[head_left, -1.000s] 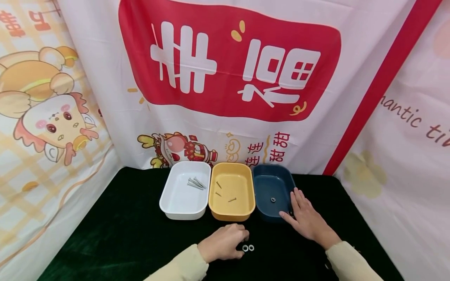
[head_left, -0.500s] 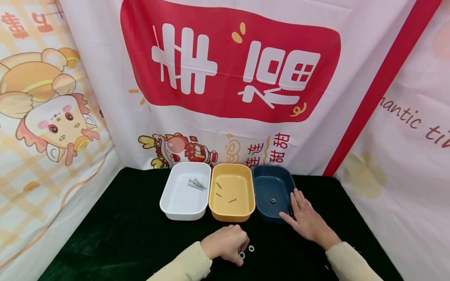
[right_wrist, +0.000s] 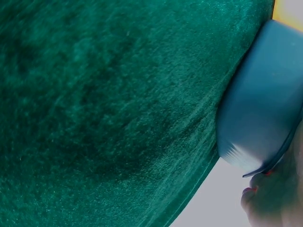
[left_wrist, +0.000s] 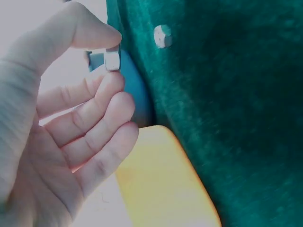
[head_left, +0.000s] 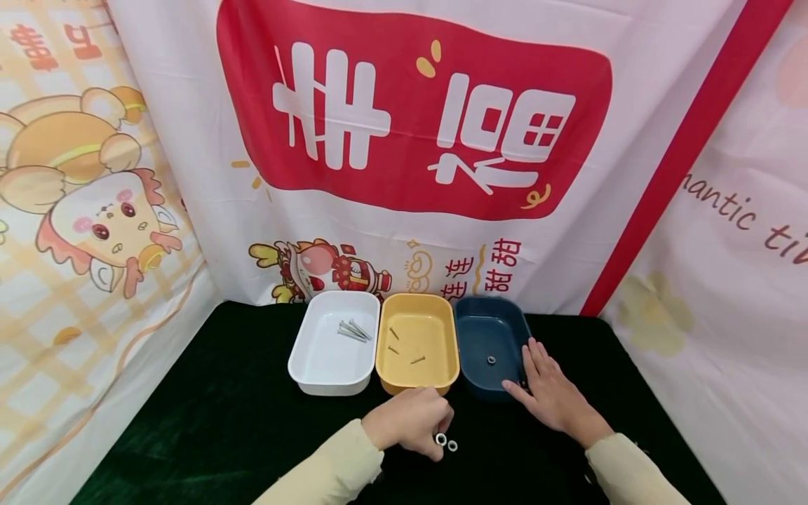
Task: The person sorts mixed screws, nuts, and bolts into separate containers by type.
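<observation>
Between thumb and fingertip my left hand [head_left: 412, 419] pinches a metal hex nut [left_wrist: 112, 59], held just above the dark cloth in front of the bins. A second nut [head_left: 452, 446] lies on the cloth close by, also visible at the top of the left wrist view. My right hand [head_left: 555, 394] rests with fairly straight fingers against the right rim of the blue bin [head_left: 489, 319]. Inside that bin lies one nut [head_left: 491, 360]. The right wrist view catches only part of the right hand, at the bin's edge.
Left of the blue bin stand a yellow bin [head_left: 418, 315] with 3 small screws [head_left: 418, 360] and a white bin [head_left: 328, 368] with several longer screws [head_left: 355, 330]. All three bins touch side by side on dark green cloth [head_left: 221, 407]. Printed fabric [head_left: 410, 238] hangs behind.
My left hand has taken hold of one of the two nuts, drawn it toward me, then raised it slightly off the cloth. The right hand has stayed at the blue bin.
</observation>
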`<state>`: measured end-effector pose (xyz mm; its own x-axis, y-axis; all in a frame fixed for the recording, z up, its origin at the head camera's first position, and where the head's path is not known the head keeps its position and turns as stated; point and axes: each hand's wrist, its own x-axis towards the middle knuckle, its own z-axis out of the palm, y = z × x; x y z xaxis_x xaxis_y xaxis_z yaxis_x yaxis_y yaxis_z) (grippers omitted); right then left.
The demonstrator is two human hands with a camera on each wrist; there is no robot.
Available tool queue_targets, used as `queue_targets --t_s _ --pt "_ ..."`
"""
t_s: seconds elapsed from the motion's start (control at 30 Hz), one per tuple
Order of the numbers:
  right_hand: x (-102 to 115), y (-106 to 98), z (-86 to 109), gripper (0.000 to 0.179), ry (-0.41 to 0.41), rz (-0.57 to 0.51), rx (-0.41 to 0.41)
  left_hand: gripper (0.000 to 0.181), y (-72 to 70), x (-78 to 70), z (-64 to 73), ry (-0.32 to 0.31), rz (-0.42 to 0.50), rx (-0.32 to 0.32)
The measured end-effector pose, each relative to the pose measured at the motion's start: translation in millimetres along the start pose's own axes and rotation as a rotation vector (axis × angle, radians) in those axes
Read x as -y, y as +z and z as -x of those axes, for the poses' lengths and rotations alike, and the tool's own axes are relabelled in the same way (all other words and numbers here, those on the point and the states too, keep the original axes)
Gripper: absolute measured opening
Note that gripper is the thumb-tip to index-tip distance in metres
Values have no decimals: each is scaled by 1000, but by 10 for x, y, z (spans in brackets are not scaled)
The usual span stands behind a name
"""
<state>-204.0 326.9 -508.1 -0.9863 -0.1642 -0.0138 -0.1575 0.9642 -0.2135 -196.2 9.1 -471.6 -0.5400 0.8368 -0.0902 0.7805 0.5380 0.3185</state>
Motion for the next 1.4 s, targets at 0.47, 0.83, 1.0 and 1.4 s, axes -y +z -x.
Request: queue_targets --t_s 0.47,0.83,1.0,1.4 --pt "5 6 11 100 -9 -1 -22 28 -441 -31 -307 17 -159 -115" --pt "-8 20 4 100 -12 -9 -15 20 -637 11 -556 4 -163 -177" --pt "-13 17 9 99 -12 -6 -17 16 -561 92 -649 6 -132 -260" --pt "-8 13 16 98 -24 -5 -27 18 -356 182 -964 -58 -106 -398"
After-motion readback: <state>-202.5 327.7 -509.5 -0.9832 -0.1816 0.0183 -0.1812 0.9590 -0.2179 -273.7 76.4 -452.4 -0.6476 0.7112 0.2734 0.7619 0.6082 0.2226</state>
